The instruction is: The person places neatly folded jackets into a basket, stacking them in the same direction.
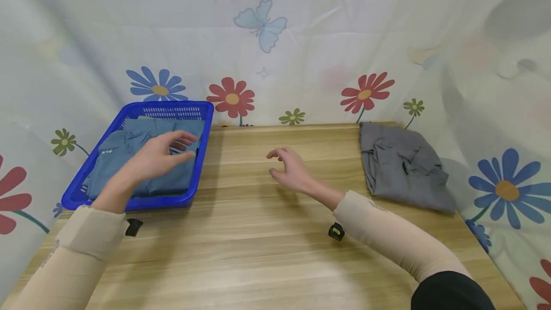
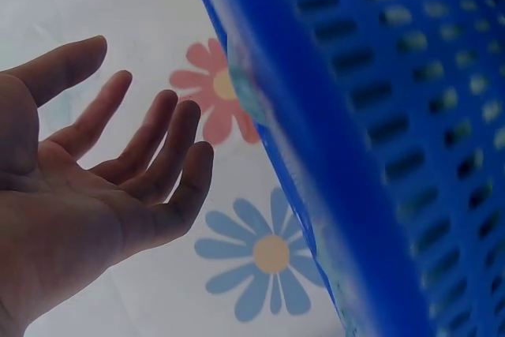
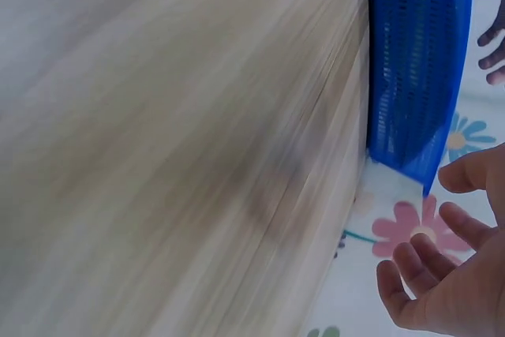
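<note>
My left hand (image 1: 157, 157) hovers over the blue plastic basket (image 1: 201, 157), its fingers loosely bent and nothing held. Inside the basket lies folded blue clothing (image 1: 129, 149), partly covered by that hand in the head view. In the left wrist view the left hand (image 2: 118, 163) has its fingers spread, beside the basket's slotted wall (image 2: 347, 147). My right hand (image 1: 292, 169) is above the middle of the wooden table, fingers relaxed and holding nothing. The right wrist view has the right hand (image 3: 450, 258) with fingers slightly curled in the air.
A folded grey garment (image 1: 400, 166) lies at the table's right side. The wooden table (image 1: 241, 252) spans the front. Behind and at both sides hangs a white flower-printed cloth (image 1: 310, 61). A small black device (image 1: 336, 231) shows by the right sleeve.
</note>
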`<action>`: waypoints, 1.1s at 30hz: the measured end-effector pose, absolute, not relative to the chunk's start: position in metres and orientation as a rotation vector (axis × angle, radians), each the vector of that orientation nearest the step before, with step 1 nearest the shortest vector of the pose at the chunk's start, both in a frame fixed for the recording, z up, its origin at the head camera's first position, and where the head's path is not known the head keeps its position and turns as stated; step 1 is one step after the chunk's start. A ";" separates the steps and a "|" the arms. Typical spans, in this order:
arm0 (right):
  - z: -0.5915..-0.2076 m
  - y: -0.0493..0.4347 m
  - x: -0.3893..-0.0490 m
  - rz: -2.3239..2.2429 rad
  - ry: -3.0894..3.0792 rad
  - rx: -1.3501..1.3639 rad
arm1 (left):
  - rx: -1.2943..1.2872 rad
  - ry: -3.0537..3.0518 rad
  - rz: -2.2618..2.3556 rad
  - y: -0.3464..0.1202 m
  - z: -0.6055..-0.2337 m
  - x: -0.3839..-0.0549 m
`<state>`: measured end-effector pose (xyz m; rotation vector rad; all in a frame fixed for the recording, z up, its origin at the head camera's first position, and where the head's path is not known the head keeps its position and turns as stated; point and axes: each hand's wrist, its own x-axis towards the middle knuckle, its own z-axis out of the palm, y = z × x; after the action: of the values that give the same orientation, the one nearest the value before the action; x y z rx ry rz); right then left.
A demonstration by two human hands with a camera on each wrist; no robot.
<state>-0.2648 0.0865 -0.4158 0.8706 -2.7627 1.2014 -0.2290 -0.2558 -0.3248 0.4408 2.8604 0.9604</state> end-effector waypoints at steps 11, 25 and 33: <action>-0.423 0.137 -0.262 1.218 -2.721 0.773 | 0.547 2.893 1.020 -0.232 -0.340 -0.222; -0.427 0.221 -0.272 1.143 -2.839 0.437 | 0.737 2.849 1.217 -0.198 -0.356 -0.221; -0.420 0.271 -0.279 1.011 -2.863 0.242 | 0.815 2.794 1.212 -0.177 -0.368 -0.215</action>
<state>-0.2786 0.2713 -0.4202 0.2424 -2.8628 1.0109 -0.2151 -0.1771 -0.3679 0.8149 2.7945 1.2120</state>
